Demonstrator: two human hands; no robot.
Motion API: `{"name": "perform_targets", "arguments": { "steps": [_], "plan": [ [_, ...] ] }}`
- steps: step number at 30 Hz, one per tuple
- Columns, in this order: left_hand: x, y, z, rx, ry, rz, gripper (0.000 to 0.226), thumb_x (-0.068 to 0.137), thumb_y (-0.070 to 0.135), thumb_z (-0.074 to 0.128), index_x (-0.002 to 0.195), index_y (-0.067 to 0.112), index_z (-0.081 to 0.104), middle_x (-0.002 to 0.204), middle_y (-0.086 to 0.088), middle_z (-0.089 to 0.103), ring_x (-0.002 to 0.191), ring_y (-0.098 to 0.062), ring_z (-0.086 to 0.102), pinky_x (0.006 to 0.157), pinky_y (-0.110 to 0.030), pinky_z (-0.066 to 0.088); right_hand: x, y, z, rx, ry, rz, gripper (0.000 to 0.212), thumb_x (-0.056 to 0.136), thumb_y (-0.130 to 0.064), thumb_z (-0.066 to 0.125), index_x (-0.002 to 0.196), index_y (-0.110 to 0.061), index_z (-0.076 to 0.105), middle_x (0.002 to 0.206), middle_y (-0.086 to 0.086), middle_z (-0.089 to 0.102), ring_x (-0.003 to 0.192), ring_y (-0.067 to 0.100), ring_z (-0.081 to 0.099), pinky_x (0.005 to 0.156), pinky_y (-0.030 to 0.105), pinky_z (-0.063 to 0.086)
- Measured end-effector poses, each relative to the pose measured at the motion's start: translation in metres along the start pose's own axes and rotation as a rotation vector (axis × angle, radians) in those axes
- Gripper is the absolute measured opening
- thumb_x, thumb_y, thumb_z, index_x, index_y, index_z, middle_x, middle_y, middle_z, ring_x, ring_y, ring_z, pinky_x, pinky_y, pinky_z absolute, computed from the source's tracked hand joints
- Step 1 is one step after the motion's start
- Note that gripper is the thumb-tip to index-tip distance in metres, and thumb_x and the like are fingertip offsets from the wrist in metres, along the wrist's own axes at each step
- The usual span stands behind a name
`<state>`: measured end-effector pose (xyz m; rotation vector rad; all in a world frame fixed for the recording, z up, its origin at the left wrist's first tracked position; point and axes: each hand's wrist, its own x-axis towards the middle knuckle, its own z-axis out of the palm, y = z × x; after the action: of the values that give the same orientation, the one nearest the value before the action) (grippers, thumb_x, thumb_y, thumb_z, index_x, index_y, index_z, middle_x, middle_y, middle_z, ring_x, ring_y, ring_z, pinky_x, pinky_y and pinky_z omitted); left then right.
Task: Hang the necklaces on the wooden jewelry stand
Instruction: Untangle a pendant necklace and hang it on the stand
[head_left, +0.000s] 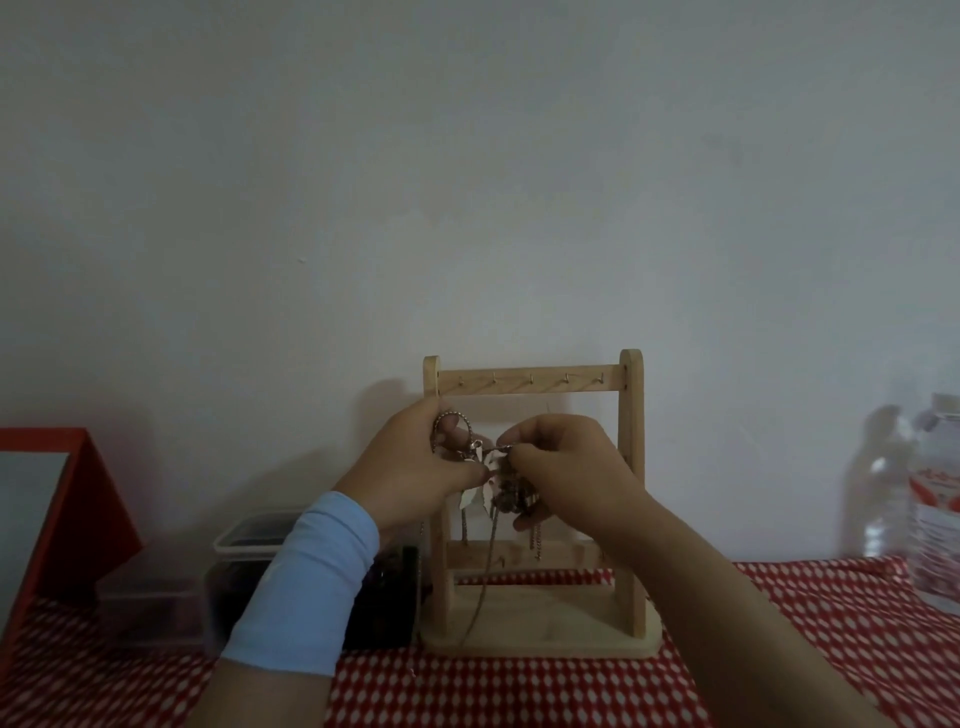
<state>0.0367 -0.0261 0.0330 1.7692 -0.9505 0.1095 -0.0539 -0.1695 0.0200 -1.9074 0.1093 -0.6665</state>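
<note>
Sorting a tangle at centre frame: both hands are up in front of the wooden jewelry stand (631, 467), between its posts and just below the top bar (608, 382).

- left hand (415, 467): a chain loop is draped over the fingers, with thumb and fingertip pinched on what looks like a clasp.
- right hand (566, 462): fingers are curled, pinching the same bunch from the other side.
- necklaces (506, 491): one clump held between the two hands. Several strands hang from it and one long chain trails down to the stand's base.

Progress: the hooks (531, 381) along the top bar all look bare, so I'd say nothing is hung there yet. Dangling chains cross the lower bar (561, 556), and I can't tell whether anything is hooked on it.

Left to do, by my read: free one necklace from the clump, hook it, then repeat for the rest. That's close to the whole job.

A clear plastic box (244, 540) with dark contents sits lower left of the stand. Too dim to tell what's inside.
</note>
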Motion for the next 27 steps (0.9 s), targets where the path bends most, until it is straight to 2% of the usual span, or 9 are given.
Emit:
{"name": "perform_targets", "arguments": {
  "steps": [4,7,10,13,17,20,23,27],
  "plan": [
    [0.001,-0.002,-0.003,-0.041,-0.017,0.050,0.037,0.074,-0.001,0.079,0.074,0.028,0.055,0.099,-0.003,0.074,0.094,-0.022,0.070,0.086,-0.048,0.058,0.001,0.000,-0.002,0.020,-0.015,0.121,0.012,0.098,-0.009,0.061,0.092,-0.007,0.072,0.089,0.014,0.071,0.064,0.023,0.072,0.057,0.034,0.062],
    [0.000,-0.003,-0.003,-0.119,-0.005,0.054,0.048,0.076,-0.008,0.074,0.065,0.037,0.065,0.101,-0.008,0.072,0.096,-0.026,0.070,0.082,-0.044,0.059,0.000,0.002,-0.008,0.088,-0.134,0.228,0.012,0.098,-0.013,0.063,0.100,-0.004,0.072,0.087,0.014,0.072,0.063,0.021,0.069,0.061,0.036,0.063],
    [0.001,-0.008,-0.001,-0.208,0.019,0.033,0.029,0.077,-0.011,0.073,0.077,0.016,0.062,0.093,-0.001,0.074,0.089,-0.020,0.071,0.074,-0.035,0.060,-0.001,0.003,-0.014,0.043,-0.243,0.272,0.012,0.098,-0.014,0.065,0.104,-0.009,0.074,0.087,0.009,0.075,0.064,0.019,0.068,0.061,0.035,0.061],
    [0.003,-0.009,0.001,-0.288,0.052,0.017,0.019,0.079,-0.009,0.072,0.093,0.000,0.063,0.081,0.007,0.072,0.082,-0.016,0.071,0.069,-0.031,0.058,0.000,0.001,-0.018,-0.031,-0.252,0.226,0.011,0.094,-0.013,0.069,0.104,-0.013,0.074,0.087,0.005,0.076,0.067,0.017,0.068,0.066,0.037,0.062],
    [0.002,-0.006,0.003,-0.314,0.047,0.023,0.023,0.079,-0.009,0.072,0.096,0.005,0.066,0.073,0.013,0.068,0.077,-0.009,0.070,0.069,-0.028,0.057,0.000,-0.002,-0.019,-0.082,-0.249,0.118,0.017,0.093,-0.007,0.067,0.106,-0.015,0.073,0.100,0.004,0.075,0.079,0.016,0.071,0.074,0.038,0.063],
    [0.002,-0.006,0.003,-0.307,0.043,0.026,0.022,0.080,-0.009,0.070,0.097,0.005,0.065,0.083,0.006,0.071,0.084,-0.013,0.071,0.071,-0.029,0.057,-0.003,-0.003,-0.017,-0.007,-0.233,0.061,0.020,0.099,-0.015,0.057,0.109,-0.015,0.075,0.106,0.002,0.075,0.088,0.019,0.074,0.074,0.035,0.062],
    [0.002,-0.005,0.002,-0.303,0.057,0.031,0.020,0.081,-0.008,0.069,0.094,0.007,0.065,0.088,-0.002,0.072,0.079,-0.011,0.071,0.064,-0.023,0.054,-0.003,-0.005,-0.014,-0.020,-0.131,-0.007,0.016,0.097,-0.025,0.067,0.100,-0.016,0.080,0.092,-0.001,0.078,0.077,0.015,0.074,0.067,0.031,0.061],
    [0.002,-0.002,0.003,-0.246,0.083,0.027,0.016,0.079,0.006,0.076,0.091,0.009,0.066,0.089,-0.003,0.073,0.081,-0.014,0.071,0.064,-0.024,0.056,-0.001,-0.005,-0.013,-0.113,-0.048,-0.079,0.012,0.094,-0.020,0.072,0.088,-0.015,0.081,0.077,-0.005,0.077,0.063,0.010,0.070,0.063,0.030,0.061]
  ]
}}
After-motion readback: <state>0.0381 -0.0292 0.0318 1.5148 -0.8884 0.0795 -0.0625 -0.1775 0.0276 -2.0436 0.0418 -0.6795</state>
